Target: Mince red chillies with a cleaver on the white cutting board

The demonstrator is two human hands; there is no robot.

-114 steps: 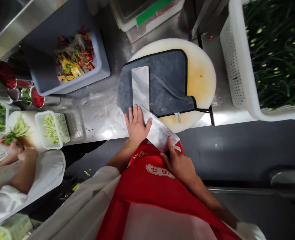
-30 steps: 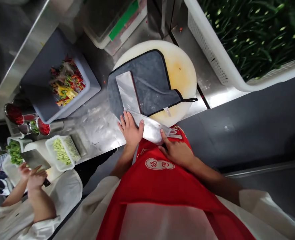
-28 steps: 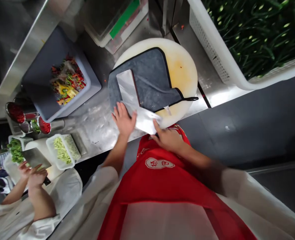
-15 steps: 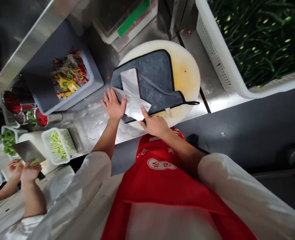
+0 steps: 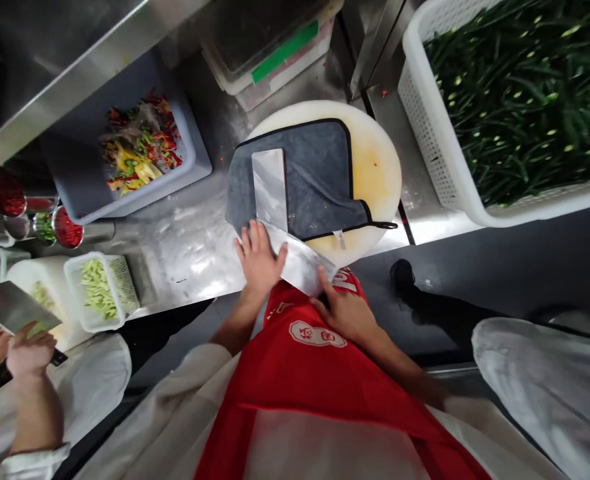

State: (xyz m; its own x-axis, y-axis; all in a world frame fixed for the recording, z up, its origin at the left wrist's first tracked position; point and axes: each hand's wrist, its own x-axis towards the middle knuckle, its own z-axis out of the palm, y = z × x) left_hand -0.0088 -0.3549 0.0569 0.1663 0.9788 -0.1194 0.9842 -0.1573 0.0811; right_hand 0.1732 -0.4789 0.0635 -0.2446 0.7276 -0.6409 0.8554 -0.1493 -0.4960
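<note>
A cleaver lies with its wide blade slanted across the near end of a pale flat whetstone. The blade's near corner reaches past the board's front edge, over my red apron. My right hand grips the cleaver's handle end, forefinger stretched along the blade; the handle is hidden in the palm. On the blade's far left end rests my left hand, fingers spread and flat. Under the stone is a dark grey towel with black trim, spread on a round white cutting board.
To the left stand a grey-blue bin of colourful scraps, steel cups of chopped red pieces and a white basket of green strips. A co-worker's hand holds another cleaver. At right are a white basket of green peppers and another person's sleeve.
Both my hands have drawn the cleaver toward my body and to the right across the whetstone, baring more of the stone. Another person's sleeve and leg have come into view at right.
</note>
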